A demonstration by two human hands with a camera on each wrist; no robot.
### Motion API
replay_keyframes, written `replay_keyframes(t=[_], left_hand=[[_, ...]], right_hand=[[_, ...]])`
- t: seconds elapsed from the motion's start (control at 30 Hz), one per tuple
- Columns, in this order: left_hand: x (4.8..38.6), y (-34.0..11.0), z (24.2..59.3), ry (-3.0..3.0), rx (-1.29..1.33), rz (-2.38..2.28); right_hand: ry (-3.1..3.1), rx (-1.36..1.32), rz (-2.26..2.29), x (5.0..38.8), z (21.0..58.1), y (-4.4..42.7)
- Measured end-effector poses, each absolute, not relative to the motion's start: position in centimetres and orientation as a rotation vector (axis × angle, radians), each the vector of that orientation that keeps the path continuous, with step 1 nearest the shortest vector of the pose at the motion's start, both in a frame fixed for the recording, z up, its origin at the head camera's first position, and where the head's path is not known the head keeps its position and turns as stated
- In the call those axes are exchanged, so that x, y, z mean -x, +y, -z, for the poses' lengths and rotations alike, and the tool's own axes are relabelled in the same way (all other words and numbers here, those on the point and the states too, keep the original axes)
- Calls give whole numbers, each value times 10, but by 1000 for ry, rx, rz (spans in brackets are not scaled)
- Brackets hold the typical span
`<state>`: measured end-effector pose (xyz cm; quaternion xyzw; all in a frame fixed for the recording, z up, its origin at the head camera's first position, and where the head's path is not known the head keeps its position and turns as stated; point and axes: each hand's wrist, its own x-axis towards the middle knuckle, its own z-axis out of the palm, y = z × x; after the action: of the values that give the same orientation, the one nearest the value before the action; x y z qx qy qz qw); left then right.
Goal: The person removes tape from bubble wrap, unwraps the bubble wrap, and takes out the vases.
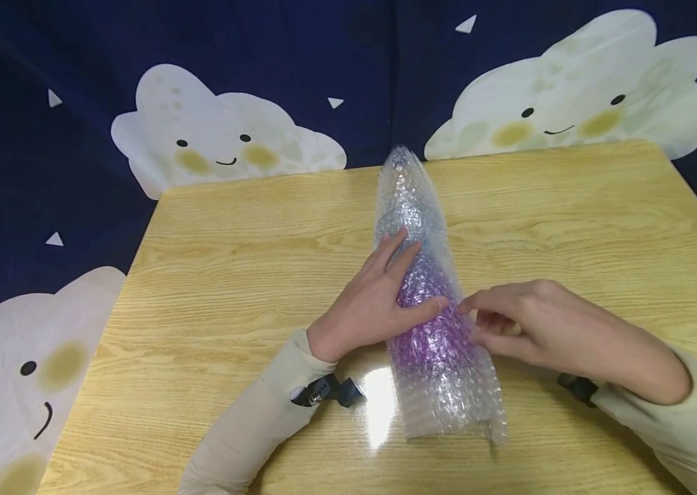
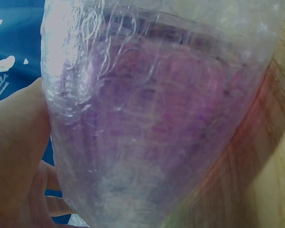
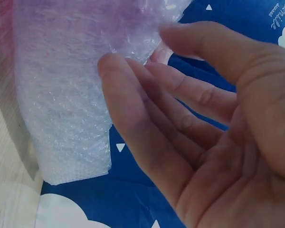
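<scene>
A purple thing wrapped in clear bubble wrap [image 1: 447,399] lies lengthwise on the wooden table, its purple middle showing through; the wrap hides what it is. My left hand [image 1: 368,302] rests on the middle of the bundle with fingers and thumb spread. At the right edge of the wrap is my right hand [image 1: 528,323], thumb and index finger bent toward it. In the right wrist view, a gap separates the thumb from the fingers [image 3: 128,109], and no wrap shows between them. The left wrist view is filled by the bubble wrap [image 2: 147,109] with its purple content.
The light wooden table [image 1: 249,275] extends on both sides of the bundle. Behind it hangs a dark blue cloth [image 1: 367,69] with white clouds and small triangles. The far tapered end of the bundle reaches the table's back edge.
</scene>
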<state>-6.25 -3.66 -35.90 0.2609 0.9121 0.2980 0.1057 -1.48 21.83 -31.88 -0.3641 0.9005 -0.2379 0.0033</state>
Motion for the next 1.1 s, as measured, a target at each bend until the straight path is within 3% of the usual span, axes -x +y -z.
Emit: replay_keyframes(t=[0.23,1.1], left_hand=[[62,-37,360,2687,-775,-879],[62,-36,360,2696,-764,-878]], right_hand=[[2821,1081,728,12,320,213],[2909,1286,779,14,325,211]])
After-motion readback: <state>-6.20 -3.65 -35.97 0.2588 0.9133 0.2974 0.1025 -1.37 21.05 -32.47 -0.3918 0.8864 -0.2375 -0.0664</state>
